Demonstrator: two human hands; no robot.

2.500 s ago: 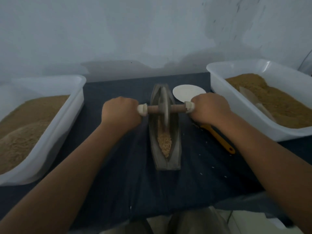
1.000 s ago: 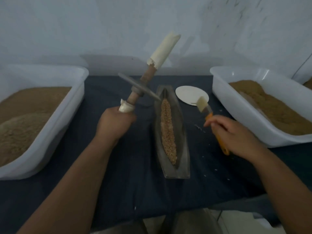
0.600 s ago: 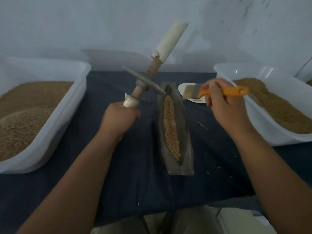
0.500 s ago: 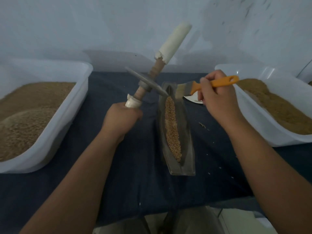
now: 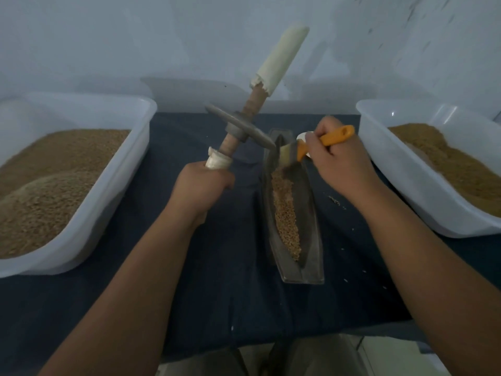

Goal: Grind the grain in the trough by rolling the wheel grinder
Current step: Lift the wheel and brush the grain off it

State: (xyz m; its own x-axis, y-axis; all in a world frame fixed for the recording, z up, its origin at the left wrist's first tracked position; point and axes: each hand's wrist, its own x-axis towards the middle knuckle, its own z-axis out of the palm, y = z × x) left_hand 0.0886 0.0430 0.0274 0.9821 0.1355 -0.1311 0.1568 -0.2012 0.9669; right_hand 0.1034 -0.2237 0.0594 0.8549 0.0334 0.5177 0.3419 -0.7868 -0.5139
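The dark boat-shaped trough (image 5: 311,226) lies lengthwise at the table's middle, with a strip of brown grain (image 5: 286,213) along its groove. My left hand (image 5: 202,185) grips the lower handle of the wheel grinder (image 5: 241,130), which is lifted off the trough and tilted up to the right, its metal disc left of the trough's far end. My right hand (image 5: 339,161) grips an orange-handled brush (image 5: 330,138). Its bristles (image 5: 287,156) touch the far end of the trough's groove.
Two white plastic tubs of brown grain flank the trough: one at the left (image 5: 113,169), one at the right (image 5: 401,169). A white dish (image 5: 301,136) peeks out behind my right hand. Stray grains (image 5: 334,200) dot the dark blue cloth (image 5: 230,289). A wall stands close behind.
Both hands were rolling the grinder in the trough. My left hand then lifted it clear while my right hand picked up the brush and brought its bristles down into the trough's far end.
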